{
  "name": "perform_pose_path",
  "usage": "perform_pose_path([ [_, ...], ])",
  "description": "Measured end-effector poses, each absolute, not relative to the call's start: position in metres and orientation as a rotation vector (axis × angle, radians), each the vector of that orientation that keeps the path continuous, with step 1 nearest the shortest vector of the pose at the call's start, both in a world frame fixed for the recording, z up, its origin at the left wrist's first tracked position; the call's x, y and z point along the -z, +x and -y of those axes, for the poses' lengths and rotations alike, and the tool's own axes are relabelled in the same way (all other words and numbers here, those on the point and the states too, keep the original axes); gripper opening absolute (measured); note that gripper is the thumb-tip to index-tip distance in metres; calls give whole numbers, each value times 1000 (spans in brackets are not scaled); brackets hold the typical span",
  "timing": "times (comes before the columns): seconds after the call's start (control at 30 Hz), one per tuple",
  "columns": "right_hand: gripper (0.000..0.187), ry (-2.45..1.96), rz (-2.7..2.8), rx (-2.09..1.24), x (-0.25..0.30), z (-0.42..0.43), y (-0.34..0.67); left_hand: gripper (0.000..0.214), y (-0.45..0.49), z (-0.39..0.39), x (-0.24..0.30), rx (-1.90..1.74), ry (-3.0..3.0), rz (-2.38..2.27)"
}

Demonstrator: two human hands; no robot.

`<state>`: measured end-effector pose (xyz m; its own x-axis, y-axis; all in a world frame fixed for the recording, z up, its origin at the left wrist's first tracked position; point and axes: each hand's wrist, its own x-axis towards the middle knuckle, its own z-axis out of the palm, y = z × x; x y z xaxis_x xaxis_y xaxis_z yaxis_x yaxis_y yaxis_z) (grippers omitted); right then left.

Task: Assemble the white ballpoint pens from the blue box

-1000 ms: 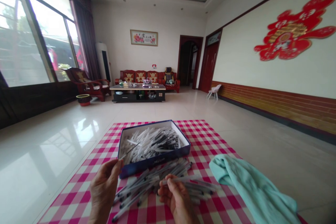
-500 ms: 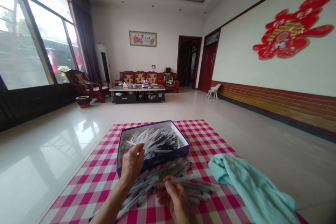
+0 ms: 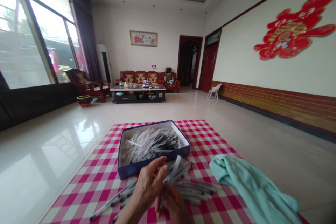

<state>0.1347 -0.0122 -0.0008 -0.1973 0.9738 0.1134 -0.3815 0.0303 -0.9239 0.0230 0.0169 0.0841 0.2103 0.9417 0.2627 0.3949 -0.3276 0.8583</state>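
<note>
The left hand lies partly across the right hand, the two meeting just in front of the box. The right hand is curled closed around a pen, whose pale, clear end sticks up past the fingers; the lower part is lost inside the grip. The left hand's thumb and forefinger are close together beside it, but whether they pinch anything (a thin rod would hardly show here) I cannot tell. Blur softens the right fingers, and the left hand covers some of them.

Beneath and around the hands, a pile of pens lies loose on the checked tablecloth, its middle hidden by the hands. Beyond, the box holds a heap of thin tubes, mostly white with some dark, too jumbled to separate. To the right, a green cloth lies crumpled, its near end cut off by the picture's bottom edge.
</note>
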Motion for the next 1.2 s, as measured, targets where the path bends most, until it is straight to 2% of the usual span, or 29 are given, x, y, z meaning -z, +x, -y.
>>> perform_pose_path([
  [0.1, 21, -853, 1241, -1465, -3, 18, 135, 48, 21, -20, -84, -1121, 1646, -1112],
  [0.23, 26, -935, 1200, -1466, 0, 20, 134, 51, 11, -25, -76, -1275, 1338, -1011],
  [0.37, 36, -732, 917, -1531, 0, 12, 141, 40, -1, -26, -65, -1370, 968, -979],
  [0.5, 32, -563, 512, -1520, -6, 8, 152, 37, -6, -21, -52, -1410, 662, -1012],
  [0.63, 32, -594, 552, -1543, -3, 10, 152, 35, 3, -9, -36, -1318, 607, -997],
  [0.8, 25, -676, 803, -1510, 5, 7, 146, 30, 15, 2, -14, -1208, 950, -999],
  [1.03, 29, -770, 778, -1443, 2, 5, 146, 14, 5, 3, -13, -1485, 2060, -1130],
  [1.2, 30, -814, 697, -1397, -1, 6, 144, 17, 1, 7, -13, -1408, 2264, -1236],
])
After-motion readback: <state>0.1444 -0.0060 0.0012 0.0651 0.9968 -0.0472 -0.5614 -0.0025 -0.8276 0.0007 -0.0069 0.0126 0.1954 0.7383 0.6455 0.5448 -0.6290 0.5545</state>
